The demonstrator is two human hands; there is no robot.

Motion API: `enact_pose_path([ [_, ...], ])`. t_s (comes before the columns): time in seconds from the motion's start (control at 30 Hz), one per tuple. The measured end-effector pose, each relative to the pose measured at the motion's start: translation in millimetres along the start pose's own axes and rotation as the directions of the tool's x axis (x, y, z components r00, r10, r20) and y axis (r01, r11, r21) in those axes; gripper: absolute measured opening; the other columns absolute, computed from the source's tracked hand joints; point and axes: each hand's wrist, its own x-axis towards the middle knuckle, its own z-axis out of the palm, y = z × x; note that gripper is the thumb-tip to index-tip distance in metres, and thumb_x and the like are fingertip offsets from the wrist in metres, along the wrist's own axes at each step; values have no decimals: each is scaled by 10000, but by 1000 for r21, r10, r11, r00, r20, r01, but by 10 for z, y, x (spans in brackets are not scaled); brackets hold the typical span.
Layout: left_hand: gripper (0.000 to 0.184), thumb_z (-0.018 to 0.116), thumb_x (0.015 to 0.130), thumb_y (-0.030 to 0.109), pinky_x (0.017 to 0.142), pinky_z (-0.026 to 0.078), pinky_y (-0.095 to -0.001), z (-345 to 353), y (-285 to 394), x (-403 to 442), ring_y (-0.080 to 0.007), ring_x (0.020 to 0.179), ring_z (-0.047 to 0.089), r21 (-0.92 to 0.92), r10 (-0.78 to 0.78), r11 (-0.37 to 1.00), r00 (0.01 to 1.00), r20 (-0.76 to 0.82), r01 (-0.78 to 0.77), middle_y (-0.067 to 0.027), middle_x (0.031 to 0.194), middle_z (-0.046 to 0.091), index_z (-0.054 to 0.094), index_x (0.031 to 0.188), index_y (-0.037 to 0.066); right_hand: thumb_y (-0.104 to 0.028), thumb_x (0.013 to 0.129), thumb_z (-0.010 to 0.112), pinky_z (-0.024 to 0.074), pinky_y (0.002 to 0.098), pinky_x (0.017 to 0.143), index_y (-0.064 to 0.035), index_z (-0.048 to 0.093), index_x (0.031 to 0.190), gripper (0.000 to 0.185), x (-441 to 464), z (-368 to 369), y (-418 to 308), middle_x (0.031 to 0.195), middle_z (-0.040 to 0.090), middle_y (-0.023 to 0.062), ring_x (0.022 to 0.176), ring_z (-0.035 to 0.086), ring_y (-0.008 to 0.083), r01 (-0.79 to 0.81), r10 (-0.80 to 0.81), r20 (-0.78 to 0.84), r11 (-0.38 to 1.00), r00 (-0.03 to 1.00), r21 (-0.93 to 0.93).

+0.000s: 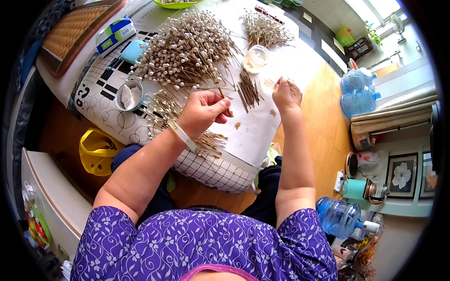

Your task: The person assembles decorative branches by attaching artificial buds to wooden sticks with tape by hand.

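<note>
My left hand [205, 111], with a pale bangle at the wrist, pinches a thin brown stem [220, 88] at the near edge of a big heap of white-beaded stems [187, 49]. A small brownish bit shows by its fingertips. To the right, my right hand [287, 93] is closed with the fingertips together; what they hold, if anything, is too small to make out. Beside it lies a round pale lid or dish [267, 85]. Between both hands sits a pile of short brown sticks [248, 90]. More small-budded stems [164, 110] lie under and beside my left forearm.
An open clear jar [256, 59] and a second beaded bunch [265, 30] stand farther back. Left are a round tin [130, 96], a blue case [134, 51] and a tissue pack [116, 34]. A yellow basket [98, 152] and water bottles [358, 100] are off the table.
</note>
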Motion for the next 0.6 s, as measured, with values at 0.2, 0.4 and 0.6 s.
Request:
enact_pose_path([
  [0.2, 183, 584, 839, 168, 510, 443, -180, 5, 43, 15, -58, 535, 529, 6, 58, 998, 992, -110, -57, -55, 699, 628, 624, 793, -4, -49, 788, 598, 414, 257, 515, -19, 584, 783, 33, -718, -604, -339, 658, 562, 100, 564, 530, 156, 110, -199, 17, 610, 980, 785],
  [0.4, 151, 599, 830, 150, 507, 454, -185, 26, 40, 28, -71, 553, 550, -64, 57, 995, 981, -186, -70, -43, 688, 612, 604, 770, 12, -21, 742, 620, 419, 290, 521, -9, 559, 754, 63, -1094, -706, -692, 640, 551, 112, 563, 533, 218, 281, -341, -107, 513, 934, 811],
  [0.6, 152, 598, 833, 153, 506, 466, -182, 12, 42, 42, -71, 545, 555, -110, 25, 993, 984, -179, -45, -47, 691, 617, 602, 771, 14, -21, 736, 616, 419, 308, 514, -16, 558, 741, 58, -1065, -707, -670, 642, 553, 117, 561, 536, 248, 305, -358, -109, 555, 927, 774],
])
